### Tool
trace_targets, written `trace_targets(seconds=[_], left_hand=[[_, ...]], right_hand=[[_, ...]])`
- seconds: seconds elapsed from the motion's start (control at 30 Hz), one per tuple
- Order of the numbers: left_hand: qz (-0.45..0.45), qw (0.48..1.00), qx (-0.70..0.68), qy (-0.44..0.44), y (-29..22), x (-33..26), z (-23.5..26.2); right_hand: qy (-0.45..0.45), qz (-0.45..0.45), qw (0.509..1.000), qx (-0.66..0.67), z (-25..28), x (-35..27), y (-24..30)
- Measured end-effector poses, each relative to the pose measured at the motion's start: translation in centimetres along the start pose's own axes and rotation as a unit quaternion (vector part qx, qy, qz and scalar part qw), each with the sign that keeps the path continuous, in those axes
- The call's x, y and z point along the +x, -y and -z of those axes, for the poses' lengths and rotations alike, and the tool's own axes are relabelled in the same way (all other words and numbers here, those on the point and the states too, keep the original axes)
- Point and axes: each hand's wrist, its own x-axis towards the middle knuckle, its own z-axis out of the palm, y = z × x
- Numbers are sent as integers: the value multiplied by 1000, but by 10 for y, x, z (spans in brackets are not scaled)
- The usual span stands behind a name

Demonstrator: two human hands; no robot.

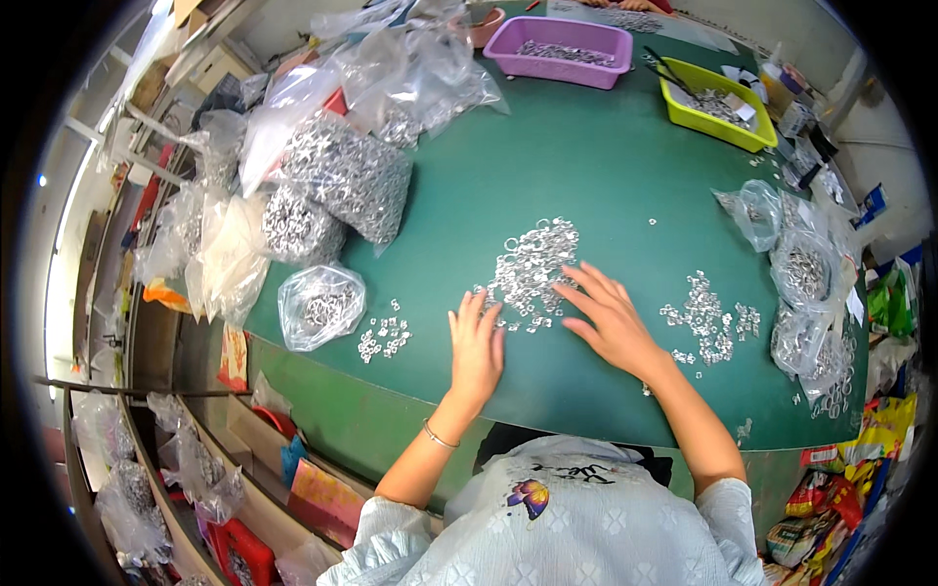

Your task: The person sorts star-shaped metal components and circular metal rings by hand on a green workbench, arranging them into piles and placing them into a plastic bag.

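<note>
Metal pieces (535, 269), small, silvery and too many to count singly, lie in one main pile on one green table (449, 186); some are plainly rings. Two hands work at this pile. The left hand (476, 342) is at its near left edge, fingers loosely stretched out and thumb close to the forefinger; whether a piece is under those fingertips, I cannot tell. One bracelet (440, 438) circles that wrist. The right hand (618, 327) is at the pile's right edge, spread wide, fingertips at the outermost pieces, with no piece seen in its hold.

Left of the main pile and a little nearer is one small group (386, 339) of pieces, and past it one open clear bag (322, 307) with pieces inside. Farther left and beyond stand two bulging bags (347, 176), packed with pieces. Right of the pile is one larger scatter (708, 317), and past that at least three clear bags (806, 269), overlapping. One stray piece (653, 222) lies to the right of the pile and slightly beyond it. Well beyond the pile are two trays, one purple tray (562, 70) and, farther right, one yellow-green tray (718, 122), both holding metal pieces.
</note>
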Motion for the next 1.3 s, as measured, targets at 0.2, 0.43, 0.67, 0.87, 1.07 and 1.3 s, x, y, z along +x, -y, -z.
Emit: trace_targets(seconds=[0.2, 0.43, 0.67, 0.87, 1.07, 1.3], left_hand=[[8, 989, 129, 72, 11, 2, 8], [-93, 988, -9, 120, -23, -4, 7], [-41, 994, 22, 98, 1, -20, 15], [-152, 972, -1, 177, -30, -12, -1], [-28, 996, 30, 80, -4, -14, 14], [-85, 988, 47, 120, -17, 7, 0]], right_hand=[[118, 6, 986, -114, -30, -8, 7], [9, -44, 993, -109, -9, -22, -8], [18, -37, 991, -125, -16, -14, -11], [40, 12, 990, -132, -29, 18, 1], [55, -15, 992, -109, -15, -9, -2], [-73, 11, 989, -127, -47, 28, -17]])
